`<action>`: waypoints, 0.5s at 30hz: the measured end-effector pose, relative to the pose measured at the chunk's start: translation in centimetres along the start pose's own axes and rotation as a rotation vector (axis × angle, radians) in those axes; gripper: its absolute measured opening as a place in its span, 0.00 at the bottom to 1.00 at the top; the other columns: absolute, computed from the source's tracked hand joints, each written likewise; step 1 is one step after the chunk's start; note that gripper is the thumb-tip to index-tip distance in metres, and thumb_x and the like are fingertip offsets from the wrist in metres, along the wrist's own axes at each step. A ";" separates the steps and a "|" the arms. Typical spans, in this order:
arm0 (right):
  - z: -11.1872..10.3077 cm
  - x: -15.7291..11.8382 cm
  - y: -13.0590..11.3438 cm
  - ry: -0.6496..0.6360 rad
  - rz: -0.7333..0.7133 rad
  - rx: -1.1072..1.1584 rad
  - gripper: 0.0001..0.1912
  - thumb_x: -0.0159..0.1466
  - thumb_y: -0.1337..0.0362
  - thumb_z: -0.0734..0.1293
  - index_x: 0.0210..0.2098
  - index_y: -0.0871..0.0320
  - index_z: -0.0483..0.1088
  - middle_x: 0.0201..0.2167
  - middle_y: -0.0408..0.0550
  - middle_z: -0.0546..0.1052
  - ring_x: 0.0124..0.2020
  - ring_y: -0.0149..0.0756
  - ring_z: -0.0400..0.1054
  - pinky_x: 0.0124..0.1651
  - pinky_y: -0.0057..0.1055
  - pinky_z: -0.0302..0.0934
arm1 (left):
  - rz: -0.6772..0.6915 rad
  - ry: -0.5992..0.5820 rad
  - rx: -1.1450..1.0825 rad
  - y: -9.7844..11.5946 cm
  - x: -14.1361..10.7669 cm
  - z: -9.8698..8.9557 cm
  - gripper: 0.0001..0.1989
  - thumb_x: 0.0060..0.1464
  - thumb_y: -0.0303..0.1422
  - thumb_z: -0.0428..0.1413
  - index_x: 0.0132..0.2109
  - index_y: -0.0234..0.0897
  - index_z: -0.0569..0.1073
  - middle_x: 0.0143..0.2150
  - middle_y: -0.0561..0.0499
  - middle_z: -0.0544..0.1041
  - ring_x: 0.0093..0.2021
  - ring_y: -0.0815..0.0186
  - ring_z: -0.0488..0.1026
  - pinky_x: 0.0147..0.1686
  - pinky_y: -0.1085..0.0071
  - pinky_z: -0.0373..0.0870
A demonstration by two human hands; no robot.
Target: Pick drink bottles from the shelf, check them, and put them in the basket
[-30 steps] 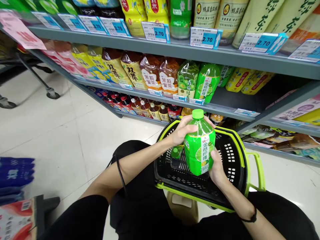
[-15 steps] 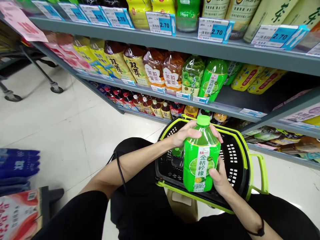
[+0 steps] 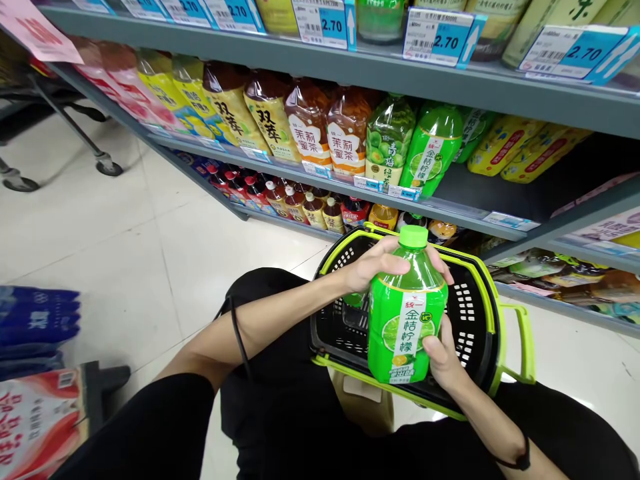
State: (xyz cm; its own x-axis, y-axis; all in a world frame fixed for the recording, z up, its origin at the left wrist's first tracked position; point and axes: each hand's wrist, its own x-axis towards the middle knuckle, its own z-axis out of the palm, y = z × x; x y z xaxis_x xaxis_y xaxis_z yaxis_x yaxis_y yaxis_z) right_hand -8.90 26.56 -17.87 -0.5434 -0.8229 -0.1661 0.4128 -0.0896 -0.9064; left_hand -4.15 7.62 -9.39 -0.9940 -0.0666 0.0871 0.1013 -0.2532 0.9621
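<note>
A large green drink bottle (image 3: 407, 327) with a lime on its label is held upright over the basket, its green cap on top. Around its neck and shoulder wraps my left hand (image 3: 380, 265), the thumb across the front and fingertips showing on the far side. My right hand (image 3: 444, 355) grips the lower right side, thumb on the front; its other fingers are hidden behind the bottle. Beneath is a black shopping basket (image 3: 480, 313) with a yellow-green rim and handles. Part of another green-capped bottle (image 3: 354, 299) shows inside it, left of the held one.
Shelves (image 3: 300, 43) with price tags and rows of drink bottles (image 3: 345, 133) stand ahead. At far left are a wheeled cart (image 3: 75, 127), blue packs (image 3: 37, 320) and a red-and-white carton (image 3: 40, 413). My legs flank the basket on the tiled floor.
The view has tipped slightly, so the shelves sit a little higher in the picture. The bottle has shifted marginally right and tilted a touch; both hands keep the same hold.
</note>
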 end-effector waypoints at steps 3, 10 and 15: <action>-0.1 0.0 0.2 -0.026 -0.050 0.016 0.32 0.51 0.38 0.78 0.45 0.51 0.70 0.51 0.52 0.80 0.53 0.56 0.74 0.57 0.52 0.70 | 0.001 -0.008 0.000 0.0 0.0 -0.1 0.27 0.48 0.51 0.60 0.49 0.38 0.78 0.48 0.38 0.82 0.52 0.48 0.80 0.49 0.54 0.77; -0.4 -0.2 0.6 -0.001 -0.031 0.034 0.33 0.50 0.39 0.80 0.45 0.52 0.71 0.52 0.53 0.80 0.54 0.57 0.74 0.58 0.52 0.70 | -0.026 -0.008 -0.003 0.0 -0.1 -0.2 0.27 0.47 0.51 0.60 0.48 0.37 0.78 0.48 0.37 0.82 0.53 0.47 0.79 0.50 0.52 0.77; -1.2 -0.2 2.4 0.065 0.014 0.011 0.41 0.51 0.36 0.78 0.54 0.53 0.72 0.59 0.55 0.77 0.62 0.61 0.70 0.63 0.54 0.67 | -0.014 0.054 0.057 -0.2 0.1 -0.4 0.26 0.48 0.52 0.59 0.46 0.37 0.77 0.49 0.37 0.82 0.55 0.47 0.79 0.53 0.51 0.76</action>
State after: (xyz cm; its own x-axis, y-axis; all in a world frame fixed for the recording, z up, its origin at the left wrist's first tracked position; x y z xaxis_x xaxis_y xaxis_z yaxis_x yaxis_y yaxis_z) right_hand -8.68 27.22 -20.46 -0.5839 -0.7858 -0.2039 0.4280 -0.0846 -0.8998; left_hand -4.27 7.29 -9.66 -0.9914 -0.1160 0.0610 0.0834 -0.1996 0.9763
